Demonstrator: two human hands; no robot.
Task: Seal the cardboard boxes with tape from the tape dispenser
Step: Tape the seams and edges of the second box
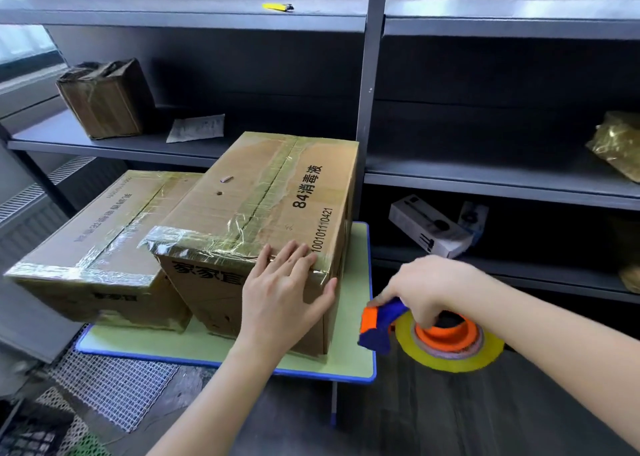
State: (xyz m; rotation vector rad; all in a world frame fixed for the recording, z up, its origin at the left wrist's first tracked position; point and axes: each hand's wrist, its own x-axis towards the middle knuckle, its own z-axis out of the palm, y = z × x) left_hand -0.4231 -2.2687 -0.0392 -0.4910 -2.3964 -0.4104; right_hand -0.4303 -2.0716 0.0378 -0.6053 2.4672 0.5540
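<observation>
A tall cardboard box (pixel 263 199) stands on a small green table (pixel 221 350), with clear tape along its top seam and across its near top edge. My left hand (pixel 282 287) lies flat with spread fingers on the box's near right corner, pressing the tape there. A lower, flatter box (pixel 100 244), also taped, sits to its left. My right hand (pixel 427 287) grips the blue and orange tape dispenser (pixel 433 334) with its yellowish tape roll, held off the table's right edge, apart from the box.
Dark metal shelving (pixel 367 91) stands right behind the table. It holds a taped parcel (pixel 104 98), a paper scrap (pixel 197 128), a white carton (pixel 429 228), gold-wrapped bundles (pixel 620 143) and a yellow lighter (pixel 277 7). White mesh (pixel 114 389) lies on the floor at the lower left.
</observation>
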